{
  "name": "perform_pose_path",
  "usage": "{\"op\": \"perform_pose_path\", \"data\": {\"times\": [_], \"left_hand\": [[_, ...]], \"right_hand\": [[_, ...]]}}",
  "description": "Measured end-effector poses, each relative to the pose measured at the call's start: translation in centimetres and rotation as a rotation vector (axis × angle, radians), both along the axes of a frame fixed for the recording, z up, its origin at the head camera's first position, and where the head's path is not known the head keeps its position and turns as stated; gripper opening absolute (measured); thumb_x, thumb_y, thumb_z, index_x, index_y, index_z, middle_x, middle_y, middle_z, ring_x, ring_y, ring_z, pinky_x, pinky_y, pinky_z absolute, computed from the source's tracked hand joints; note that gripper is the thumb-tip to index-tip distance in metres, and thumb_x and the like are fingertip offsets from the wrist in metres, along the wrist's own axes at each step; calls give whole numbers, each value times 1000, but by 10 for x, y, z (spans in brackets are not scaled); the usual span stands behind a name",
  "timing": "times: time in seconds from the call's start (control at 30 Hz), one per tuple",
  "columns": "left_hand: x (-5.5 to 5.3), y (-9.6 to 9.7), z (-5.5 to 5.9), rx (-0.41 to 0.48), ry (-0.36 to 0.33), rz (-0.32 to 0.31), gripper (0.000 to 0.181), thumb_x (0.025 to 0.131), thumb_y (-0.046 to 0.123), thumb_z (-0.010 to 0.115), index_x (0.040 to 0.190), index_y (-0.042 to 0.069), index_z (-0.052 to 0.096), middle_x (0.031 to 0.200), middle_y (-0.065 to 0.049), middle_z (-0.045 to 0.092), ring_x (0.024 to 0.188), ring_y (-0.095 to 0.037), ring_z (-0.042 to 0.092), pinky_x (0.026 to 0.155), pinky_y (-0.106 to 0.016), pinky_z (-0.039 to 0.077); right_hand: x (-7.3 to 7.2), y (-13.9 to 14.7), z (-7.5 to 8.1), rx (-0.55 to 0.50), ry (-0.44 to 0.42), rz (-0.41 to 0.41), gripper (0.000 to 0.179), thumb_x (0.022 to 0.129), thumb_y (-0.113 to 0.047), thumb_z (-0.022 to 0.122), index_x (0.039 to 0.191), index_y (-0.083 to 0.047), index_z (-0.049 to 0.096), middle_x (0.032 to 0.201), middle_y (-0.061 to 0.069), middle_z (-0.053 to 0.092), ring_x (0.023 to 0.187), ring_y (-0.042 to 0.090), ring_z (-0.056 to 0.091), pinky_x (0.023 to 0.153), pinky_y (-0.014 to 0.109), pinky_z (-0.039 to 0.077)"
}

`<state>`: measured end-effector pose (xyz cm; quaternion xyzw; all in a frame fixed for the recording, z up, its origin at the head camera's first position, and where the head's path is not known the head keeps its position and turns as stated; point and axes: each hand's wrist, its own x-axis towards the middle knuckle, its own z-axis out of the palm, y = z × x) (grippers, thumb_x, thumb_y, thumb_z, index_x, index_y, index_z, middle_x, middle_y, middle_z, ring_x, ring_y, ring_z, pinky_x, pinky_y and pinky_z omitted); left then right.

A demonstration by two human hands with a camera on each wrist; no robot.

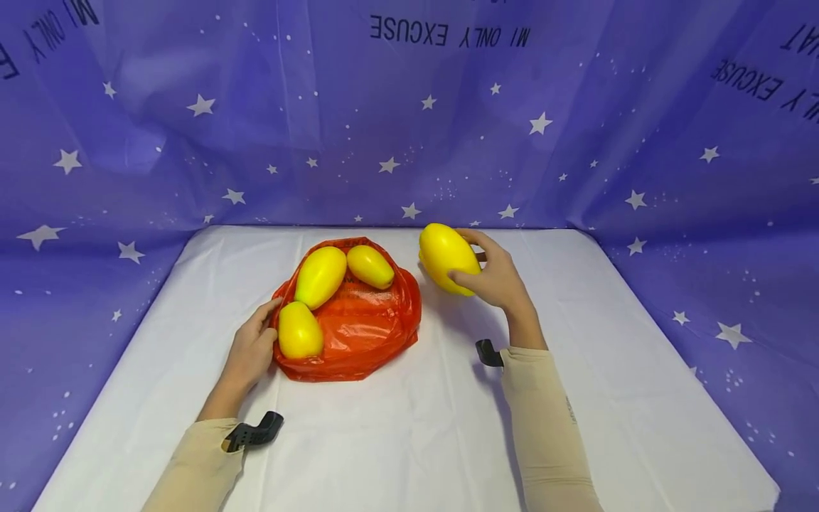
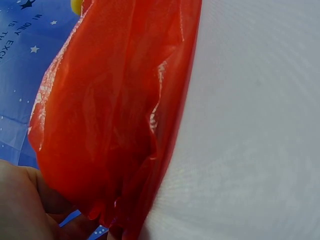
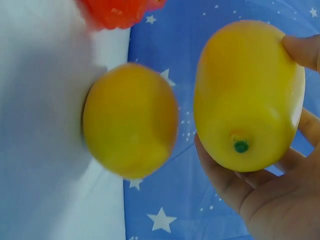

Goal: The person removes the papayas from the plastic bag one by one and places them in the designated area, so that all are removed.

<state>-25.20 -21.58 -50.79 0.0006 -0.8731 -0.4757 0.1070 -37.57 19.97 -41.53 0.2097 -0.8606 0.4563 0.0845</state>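
My left hand (image 1: 249,350) holds the left edge of a red plastic bag (image 1: 361,331), its fingers at the gathered film (image 2: 107,115) in the left wrist view. Three smooth yellow fruits lie in the bag's open mouth: a long one (image 1: 321,276), a smaller one (image 1: 371,267) and one near my left fingers (image 1: 299,331). Right of the bag, my right hand (image 1: 502,279) grips a large oval yellow fruit (image 1: 446,254) between thumb and fingers. The right wrist view shows a green stem spot on this fruit (image 3: 250,95). Beside it there is another yellow fruit (image 3: 131,121), mostly hidden in the head view.
A white cloth (image 1: 614,398) covers the table. Purple-blue curtain (image 1: 358,128) with white stars and printed letters hangs behind and at both sides. Black camera mounts sit at the left wrist (image 1: 259,429) and right wrist (image 1: 489,353).
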Motion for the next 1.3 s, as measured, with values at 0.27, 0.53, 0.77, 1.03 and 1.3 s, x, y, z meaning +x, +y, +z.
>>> {"op": "perform_pose_path", "data": {"times": [0.27, 0.53, 0.77, 1.03, 1.3], "left_hand": [[1, 0, -2, -9, -5, 2, 58, 91, 2, 36, 148, 8, 40, 149, -21, 39, 139, -38, 30, 111, -57, 24], [0, -3, -1, -7, -5, -19, 58, 92, 2, 36, 149, 8, 38, 150, -21, 37, 139, -39, 29, 110, -60, 24], [-1, -3, -3, -4, 11, -25, 57, 92, 1, 36, 149, 5, 37, 150, -21, 38, 138, -40, 31, 110, -59, 25], [0, -4, -3, -3, 8, -17, 57, 92, 1, 35, 149, 5, 38, 149, -21, 39, 138, -40, 31, 109, -60, 25], [-1, -4, -4, -9, -6, -16, 58, 92, 2, 36, 149, 7, 37, 150, -19, 38, 139, -40, 30, 110, -61, 24]], "right_hand": [[0, 18, -8, 6, 24, -112, 70, 73, -27, 81, 137, -29, 54, 130, -2, 56, 101, 25, 57, 81, 44, 51], [1, 34, -14, 2, -59, -202, 72, 75, -33, 81, 140, -33, 50, 133, 0, 53, 91, 25, 63, 72, 42, 57], [-2, 45, -15, 31, -78, -250, 73, 76, -36, 79, 142, -28, 48, 136, 7, 52, 92, 30, 64, 75, 45, 56], [-7, 54, -23, 76, -131, -296, 74, 78, -33, 78, 143, -24, 46, 138, 13, 51, 101, 34, 60, 81, 48, 53], [-13, 59, -40, 182, -243, -307, 77, 80, -36, 75, 147, -19, 41, 141, 20, 47, 121, 39, 48, 95, 56, 44]]}}
